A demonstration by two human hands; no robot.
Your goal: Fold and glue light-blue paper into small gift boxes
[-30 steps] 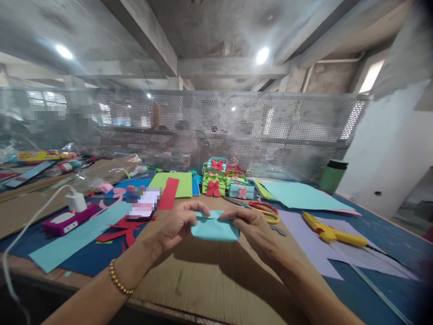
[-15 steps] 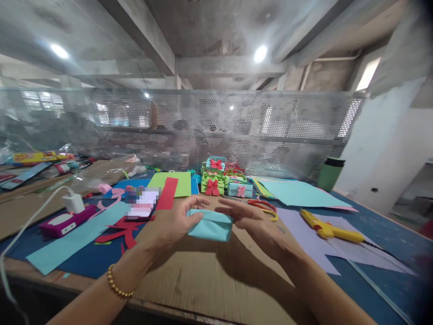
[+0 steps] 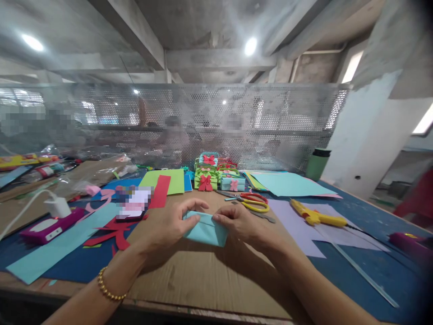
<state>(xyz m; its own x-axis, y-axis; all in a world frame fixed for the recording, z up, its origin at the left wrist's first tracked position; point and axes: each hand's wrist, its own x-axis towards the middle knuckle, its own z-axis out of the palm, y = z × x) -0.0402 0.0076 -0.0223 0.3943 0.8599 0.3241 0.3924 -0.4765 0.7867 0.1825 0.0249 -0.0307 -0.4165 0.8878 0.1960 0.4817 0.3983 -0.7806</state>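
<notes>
Between my hands is a small light-blue paper bag, folded like a little purse, held above a sheet of brown cardboard. My left hand grips its left end, thumb on the front face. At the top right edge, my right hand pinches the paper between thumb and fingers. Finished paper bags in green and blue, with red and pink bows, are stacked just beyond. Scissors with red and yellow handles lie past my right hand.
A yellow glue gun rests on lilac paper at right. Blue sheets and a green bottle stand behind. Left are a phone, red paper scraps, a long blue strip and a purple power strip.
My right hand has closed from spread fingers into a pinch on the bag's top right edge. The bag has tilted slightly, and the whole view has shifted a little to the right.
</notes>
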